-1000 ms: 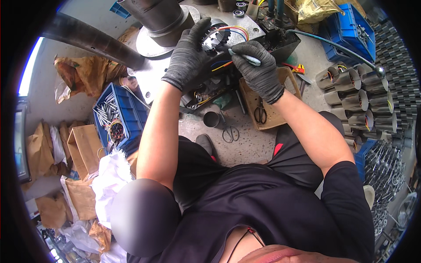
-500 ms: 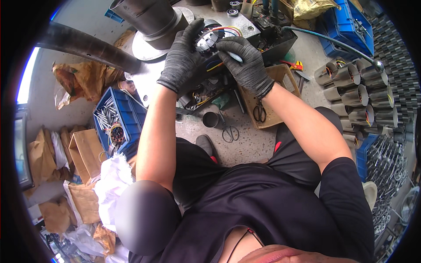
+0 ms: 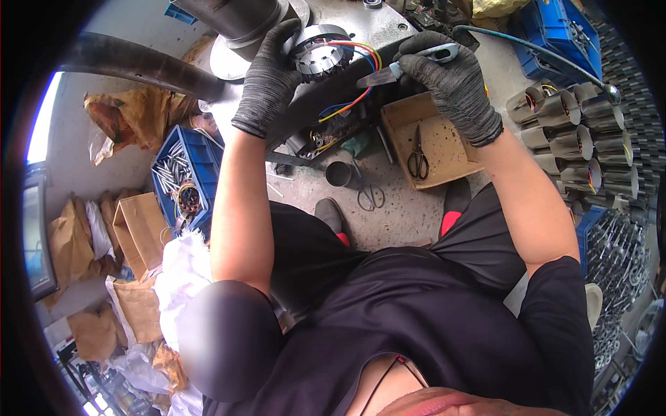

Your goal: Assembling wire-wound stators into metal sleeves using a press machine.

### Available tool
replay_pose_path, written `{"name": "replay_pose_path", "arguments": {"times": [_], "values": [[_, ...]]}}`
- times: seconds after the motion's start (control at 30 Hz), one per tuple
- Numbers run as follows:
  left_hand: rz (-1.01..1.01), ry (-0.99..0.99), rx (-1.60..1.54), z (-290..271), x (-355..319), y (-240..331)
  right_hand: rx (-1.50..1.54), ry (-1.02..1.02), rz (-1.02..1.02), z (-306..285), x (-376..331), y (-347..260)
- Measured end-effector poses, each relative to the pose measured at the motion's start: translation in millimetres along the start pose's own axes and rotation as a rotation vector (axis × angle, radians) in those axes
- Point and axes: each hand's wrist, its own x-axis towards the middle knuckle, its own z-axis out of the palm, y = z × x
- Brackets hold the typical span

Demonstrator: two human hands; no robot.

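Illumination: bright daylight, with a blown-out window [image 3: 46, 116] at the left rim bordered by blue-violet fringing. Highlights: glare on the motor stator [image 3: 322, 62] and metal plate [image 3: 378, 26]. Shadow: deep beneath the plate; black shirt [image 3: 416, 319] low in detail. Focus: utility knife [image 3: 447, 53] distinct; left sleeve [image 3: 239, 347] smeared grey-white. Distortion: fisheye curvature toward the rim; corners black.

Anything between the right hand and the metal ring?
Yes: coloured wires loop out from the metal ring between it and the right hand. The knife blade overlaps them in this view; can't tell if it touches.
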Motion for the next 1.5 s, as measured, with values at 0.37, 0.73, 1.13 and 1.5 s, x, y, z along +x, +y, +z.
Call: {"name": "replay_pose_path", "arguments": {"times": [0.37,0.73,1.13,1.5], "values": [[-0.079,0.039,-0.361,2.5,-14.5,23.9,-0.041,0.157,-0.107,36.1,14.4,-32.9],[-0.047,0.028,0.064,8.9,-28.4,48.6,-0.231,0.210,-0.164,46.6,39.4,-3.7],[-0.078,-0.025,-0.282,10.7,-10.8,33.9,-0.264,0.100,-0.247,47.6,43.4,5.5],[0.003,-0.067,-0.441,-10.2,5.7,-4.1,-0.074,0.036,-0.043,40.9,30.8,-16.2]]}}
